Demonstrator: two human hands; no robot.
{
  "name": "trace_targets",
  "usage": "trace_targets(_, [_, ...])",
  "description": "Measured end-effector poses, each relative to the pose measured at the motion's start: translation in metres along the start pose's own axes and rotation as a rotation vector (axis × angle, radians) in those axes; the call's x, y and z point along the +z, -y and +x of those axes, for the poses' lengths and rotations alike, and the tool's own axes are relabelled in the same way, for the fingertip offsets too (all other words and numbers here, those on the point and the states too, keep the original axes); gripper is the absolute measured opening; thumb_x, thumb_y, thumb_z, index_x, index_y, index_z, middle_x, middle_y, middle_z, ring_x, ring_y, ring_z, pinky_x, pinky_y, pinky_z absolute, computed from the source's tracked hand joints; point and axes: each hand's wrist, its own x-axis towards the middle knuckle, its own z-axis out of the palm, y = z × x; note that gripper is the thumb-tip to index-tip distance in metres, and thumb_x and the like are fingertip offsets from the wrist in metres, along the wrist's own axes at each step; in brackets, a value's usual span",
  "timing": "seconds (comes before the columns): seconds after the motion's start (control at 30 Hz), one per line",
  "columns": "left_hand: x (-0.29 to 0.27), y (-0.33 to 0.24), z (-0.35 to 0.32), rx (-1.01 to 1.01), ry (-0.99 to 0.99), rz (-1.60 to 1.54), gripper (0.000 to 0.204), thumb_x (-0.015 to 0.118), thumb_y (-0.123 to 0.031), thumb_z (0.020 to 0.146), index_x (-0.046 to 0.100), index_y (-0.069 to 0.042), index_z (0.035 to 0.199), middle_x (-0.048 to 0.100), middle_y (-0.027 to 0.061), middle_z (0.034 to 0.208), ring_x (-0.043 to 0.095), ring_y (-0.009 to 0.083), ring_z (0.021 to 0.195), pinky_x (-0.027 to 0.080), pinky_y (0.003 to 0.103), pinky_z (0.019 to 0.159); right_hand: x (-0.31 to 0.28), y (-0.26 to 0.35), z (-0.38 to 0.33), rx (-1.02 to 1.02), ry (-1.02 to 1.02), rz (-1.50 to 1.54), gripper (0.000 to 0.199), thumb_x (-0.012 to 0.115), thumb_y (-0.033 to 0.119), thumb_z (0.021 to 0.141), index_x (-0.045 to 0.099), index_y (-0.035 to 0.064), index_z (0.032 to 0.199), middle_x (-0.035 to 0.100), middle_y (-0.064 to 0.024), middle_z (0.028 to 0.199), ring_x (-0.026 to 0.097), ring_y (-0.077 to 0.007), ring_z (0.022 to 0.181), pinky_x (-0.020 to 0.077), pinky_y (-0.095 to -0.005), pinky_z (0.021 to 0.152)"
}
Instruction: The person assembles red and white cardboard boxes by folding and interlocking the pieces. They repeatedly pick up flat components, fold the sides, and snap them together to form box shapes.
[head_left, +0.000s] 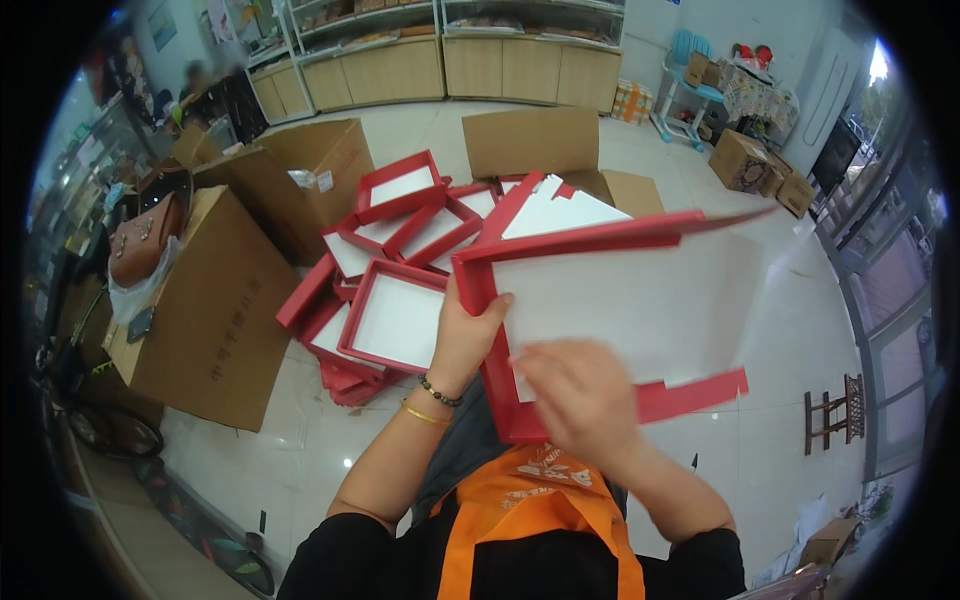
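Note:
A red box blank with a white inside (620,300) is held up before me, its near-left walls standing folded and its right end still flat and flaring outward. My left hand (468,335) grips the red left wall, thumb over the edge and fingers behind it. Over the inner side of that wall, close to the lower-left corner, is my right hand (580,395), smeared by motion with its fingers bent; whether it pinches the card does not show. Behind lies a pile of folded red trays with white bottoms (400,310). More flat red-and-white card (560,212) shows just beyond the blank.
Large brown cartons (215,310) stand at the left, with a brown handbag (148,240) on one. An opened carton (530,140) is beyond the pile. Farther off are shelved cabinets (380,72), a light-blue chair (690,85), small cartons (745,160) and a wooden rack (835,412).

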Motion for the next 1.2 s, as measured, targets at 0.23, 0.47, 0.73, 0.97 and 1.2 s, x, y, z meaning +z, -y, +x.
trace_targets(0.23, [0.003,-0.046,0.009,0.138,0.216,0.539,0.056,0.081,-0.016,0.089,0.060,-0.003,0.139,0.076,0.0200,0.118,0.075,0.0348,0.106,0.059,0.041,0.093,-0.019,-0.061,0.093,0.125,0.283,-0.545,0.039,0.088,0.025,0.084,0.068,0.0098,0.114,0.077,-0.0108,0.095,0.075,-0.0308,0.089,0.0561,-0.0427,0.072])
trace_targets(0.47, [0.010,-0.033,0.021,0.046,0.040,0.986,0.044,0.083,-0.030,0.085,0.071,-0.007,0.121,0.080,0.0187,0.097,0.076,0.0404,0.093,0.061,0.050,0.085,0.033,-0.091,0.093,0.180,0.355,-0.614,0.028,0.081,0.024,0.087,0.060,0.0075,0.096,0.074,-0.0099,0.077,0.075,-0.0278,0.067,0.0538,-0.0404,0.057])
trace_targets(0.73, [0.022,-0.028,0.019,0.114,-0.021,1.101,0.041,0.077,-0.025,0.086,0.068,-0.004,0.120,0.075,0.0220,0.081,0.074,0.0434,0.077,0.060,0.052,0.073,0.056,-0.104,0.093,-0.058,0.135,-0.631,0.016,0.072,0.014,0.087,0.058,0.0101,0.095,0.067,-0.0049,0.075,0.074,-0.0238,0.062,0.0549,-0.0352,0.053])
trace_targets(0.97, [0.019,-0.040,0.013,0.235,-0.011,1.083,0.035,0.074,-0.022,0.089,0.068,-0.007,0.120,0.075,0.0184,0.080,0.074,0.0424,0.075,0.059,0.053,0.069,0.041,-0.113,0.108,0.011,0.238,-0.415,0.028,0.078,0.020,0.085,0.059,0.0105,0.103,0.073,-0.0064,0.094,0.071,-0.0284,0.065,0.0533,-0.0397,0.057])
trace_targets(1.2, [0.028,-0.061,0.009,0.298,0.005,1.051,0.061,0.086,-0.029,0.086,0.062,-0.007,0.138,0.078,0.0180,0.106,0.076,0.0390,0.090,0.061,0.048,0.079,0.011,-0.095,0.123,0.319,0.329,-0.148,0.029,0.074,0.017,0.092,0.065,0.0125,0.119,0.076,-0.0093,0.107,0.074,-0.0345,0.097,0.0573,-0.0473,0.080])
